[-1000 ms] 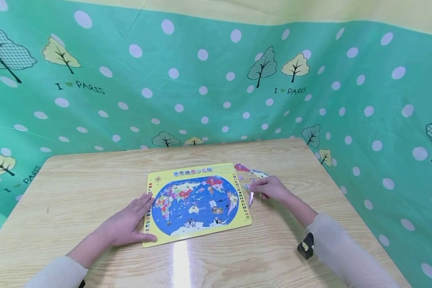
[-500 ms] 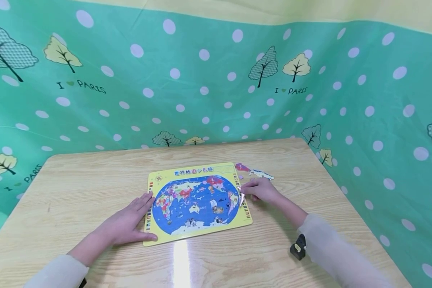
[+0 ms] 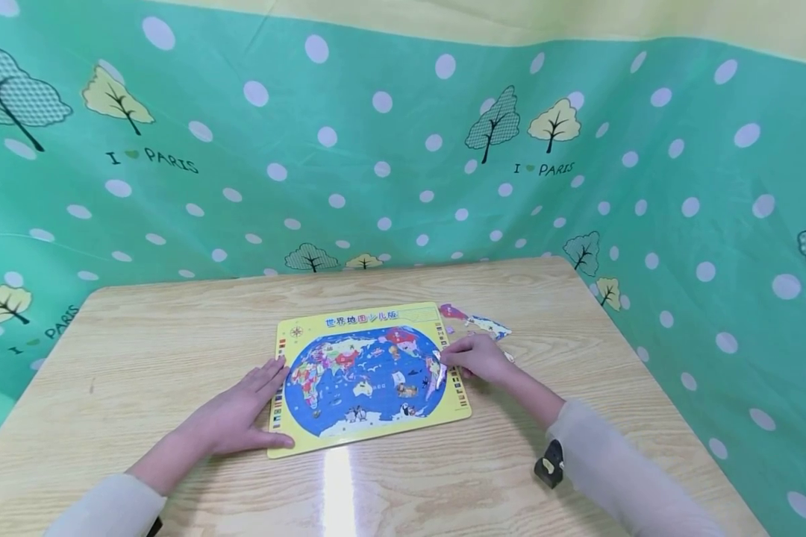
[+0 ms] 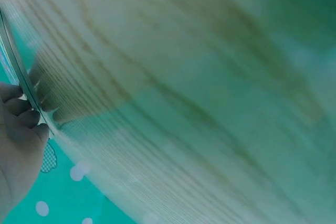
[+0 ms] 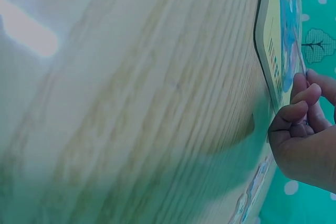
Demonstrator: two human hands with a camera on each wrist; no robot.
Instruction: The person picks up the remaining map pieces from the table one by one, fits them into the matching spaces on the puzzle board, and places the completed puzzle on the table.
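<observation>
A yellow-edged world map puzzle board (image 3: 363,444) lies on the wooden table. My left hand (image 3: 235,414) rests at its left edge, fingers straight along the border and thumb over the lower left corner. Between thumb and fingertips my right hand (image 3: 480,358) pinches a thin puzzle piece (image 3: 441,371) over the South America part of the map. The right wrist view shows the right hand (image 5: 304,111) with its other fingers curled, close by the board's edge (image 5: 268,51). In the left wrist view the left hand (image 4: 21,135) touches the board's side.
Several loose puzzle pieces lie right of the board, among them a pink-red one (image 3: 453,312) and a white-and-blue one (image 3: 489,326). The wooden table (image 3: 175,335) is backed by a green dotted cloth (image 3: 376,201). A bright light reflection streaks the table in front.
My right hand has moved left from the loose pieces onto the board's right side, carrying the thin puzzle piece. The left hand stays on the board's left edge.
</observation>
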